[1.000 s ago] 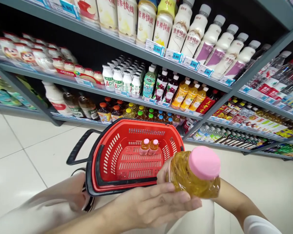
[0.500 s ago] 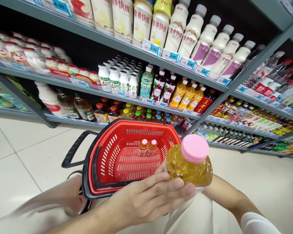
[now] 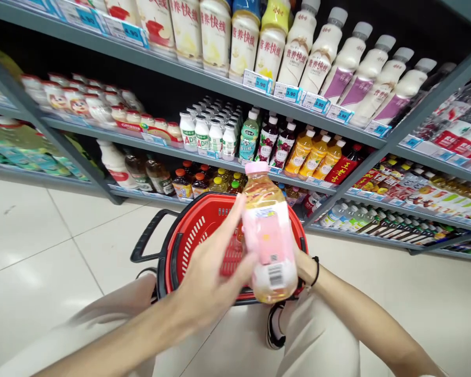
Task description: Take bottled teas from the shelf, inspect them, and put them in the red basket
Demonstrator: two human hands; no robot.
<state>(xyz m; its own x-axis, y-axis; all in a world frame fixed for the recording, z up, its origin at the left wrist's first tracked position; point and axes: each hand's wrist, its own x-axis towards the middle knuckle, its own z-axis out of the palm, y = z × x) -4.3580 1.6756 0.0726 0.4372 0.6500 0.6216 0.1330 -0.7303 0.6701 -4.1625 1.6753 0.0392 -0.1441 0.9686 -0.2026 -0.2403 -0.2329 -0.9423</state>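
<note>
A drink bottle [image 3: 270,241] with a pink cap and pink label is held upright, slightly tilted, above the basket. Its barcode side faces me, and yellowish liquid shows at its shoulder. On its left side is my left hand [image 3: 212,262], slightly blurred, with fingertips and thumb closed on the bottle's edge. My right hand [image 3: 304,266] grips the bottle from behind and the right; its fingers are mostly hidden. Below stands the red shopping basket [image 3: 194,220] with a black rim, its inside largely covered by the bottle and my left hand.
Shelves ahead hold white milk-drink bottles [image 3: 247,39], small white AD bottles [image 3: 202,131] and orange juice bottles [image 3: 300,152]. The basket's black handle [image 3: 147,235] juts left. My knees flank the basket on the tiled floor [image 3: 35,251].
The bottle has turned from cap toward me to upright with its label showing, and shifted left. My left hand has moved to its left side. The view has shifted, and the basket appears further right.
</note>
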